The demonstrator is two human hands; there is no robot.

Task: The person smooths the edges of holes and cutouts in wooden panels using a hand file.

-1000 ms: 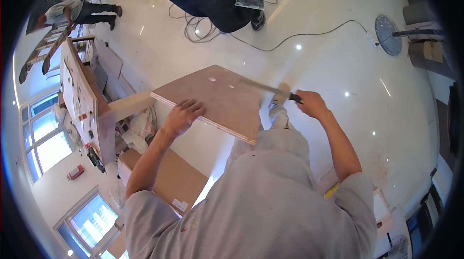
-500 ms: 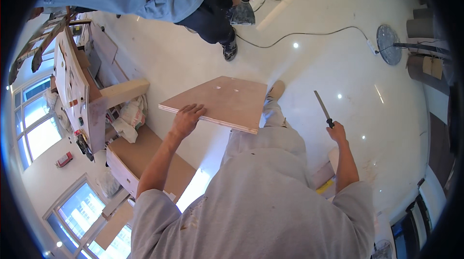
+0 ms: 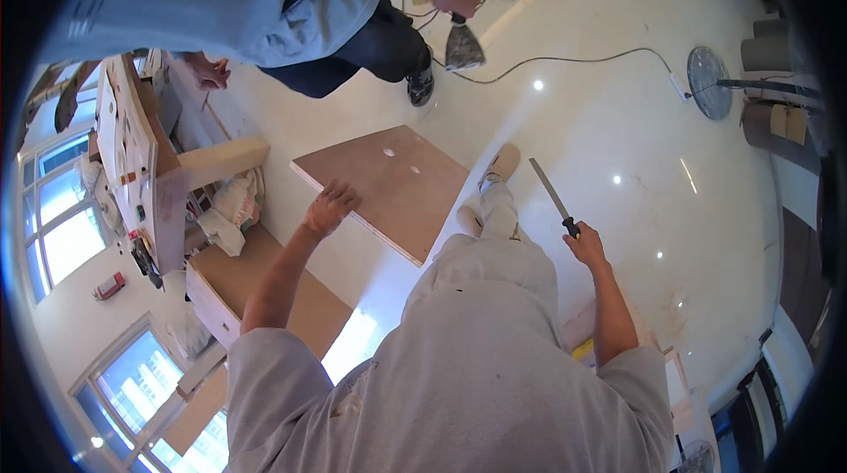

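Observation:
My left hand (image 3: 332, 206) has its fingers curled over the near left edge of a reddish-brown plywood board (image 3: 401, 177). The board is tilted, with pale layers showing along its edge and two bright spots on its face. Off to the right, my right hand (image 3: 584, 244) is closed round the black handle of a long, flat grey file (image 3: 549, 186). Its blade points up and left, apart from the board.
A co-worker (image 3: 353, 14) stands beyond the board, holding a wide scraper (image 3: 464, 45). A cable (image 3: 565, 58) runs over the pale floor to a round grey base (image 3: 708, 83). At left are a cluttered workbench (image 3: 132, 146) and a brown panel box (image 3: 265, 288).
The board has turned, its right end swinging nearer to me. My right hand has brought the file leftward. The co-worker's scraper has moved right and down, and their other hand has come into view.

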